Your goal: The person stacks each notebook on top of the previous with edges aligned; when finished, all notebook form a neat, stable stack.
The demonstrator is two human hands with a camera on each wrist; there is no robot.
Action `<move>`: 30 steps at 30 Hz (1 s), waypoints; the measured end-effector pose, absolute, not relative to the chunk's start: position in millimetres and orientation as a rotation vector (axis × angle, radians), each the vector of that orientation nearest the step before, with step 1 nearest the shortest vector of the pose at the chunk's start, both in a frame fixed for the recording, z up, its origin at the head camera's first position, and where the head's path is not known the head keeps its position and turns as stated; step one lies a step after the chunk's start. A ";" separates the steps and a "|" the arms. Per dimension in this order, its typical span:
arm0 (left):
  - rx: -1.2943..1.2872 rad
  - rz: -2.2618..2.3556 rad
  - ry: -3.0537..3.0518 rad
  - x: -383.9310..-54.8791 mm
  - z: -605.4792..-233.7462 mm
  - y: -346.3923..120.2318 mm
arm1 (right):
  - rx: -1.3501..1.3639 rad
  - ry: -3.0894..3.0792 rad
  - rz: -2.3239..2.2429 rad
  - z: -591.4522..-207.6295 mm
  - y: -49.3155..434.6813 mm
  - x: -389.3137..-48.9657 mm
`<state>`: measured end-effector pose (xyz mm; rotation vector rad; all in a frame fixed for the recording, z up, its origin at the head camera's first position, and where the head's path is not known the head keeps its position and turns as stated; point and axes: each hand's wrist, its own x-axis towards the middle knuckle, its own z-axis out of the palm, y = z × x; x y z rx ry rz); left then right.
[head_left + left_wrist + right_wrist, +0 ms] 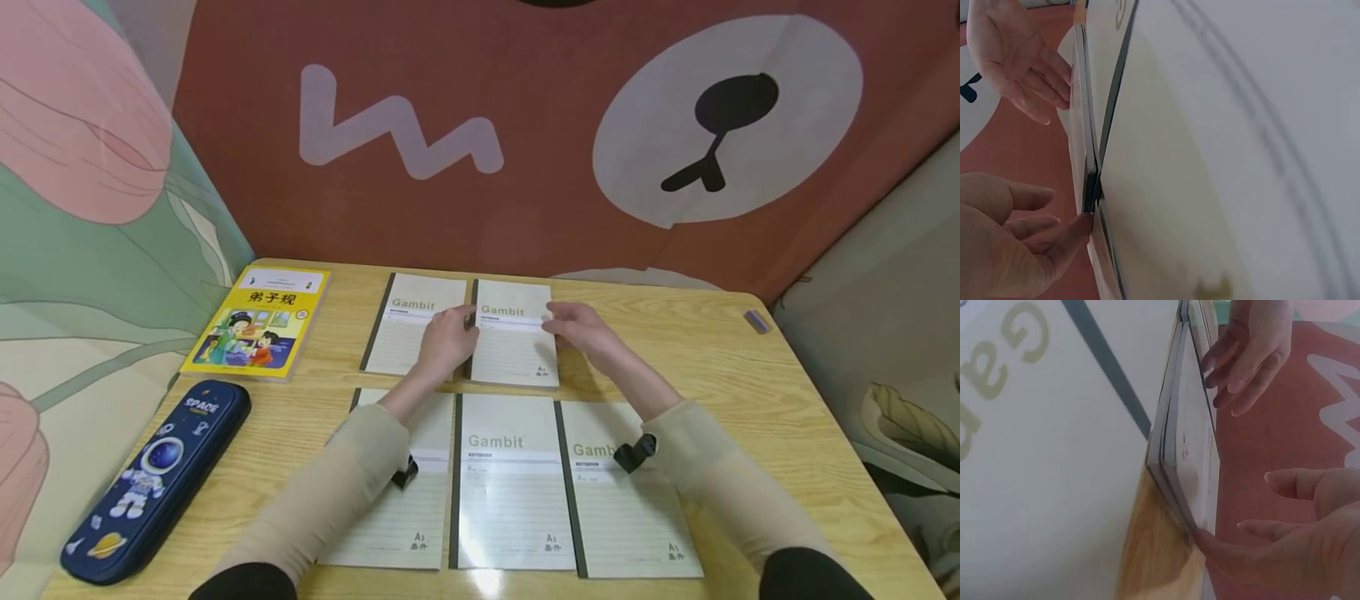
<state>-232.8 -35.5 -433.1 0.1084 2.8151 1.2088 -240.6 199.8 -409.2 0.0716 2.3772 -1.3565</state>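
Both hands flank a pale Gambit notebook with a dark spine, at the right of the back row. At its spine edge is my left hand; the left wrist view shows a fingertip against that edge, thumb held apart. My right hand is at the opposite edge, and in the right wrist view a fingertip touches the lower corner of what looks like two stacked notebooks. Neither hand curls round anything. Another Gambit notebook lies to the left, partly behind the left hand.
In the front row lie three more notebooks: left, middle and right, under the forearms. A yellow book and a navy space pencil case lie at left. A small eraser-like block sits far right.
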 end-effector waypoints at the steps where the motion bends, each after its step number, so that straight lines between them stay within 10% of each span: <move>1: 0.117 1.210 2.828 -234.0 -431.5 -38.8 | 0.054 2.400 -1.341 -408.1 199.0 -240.9; 30: -0.009 1.251 2.460 -256.9 -398.5 -185.0 | 0.096 2.004 -1.853 -402.7 64.1 -238.3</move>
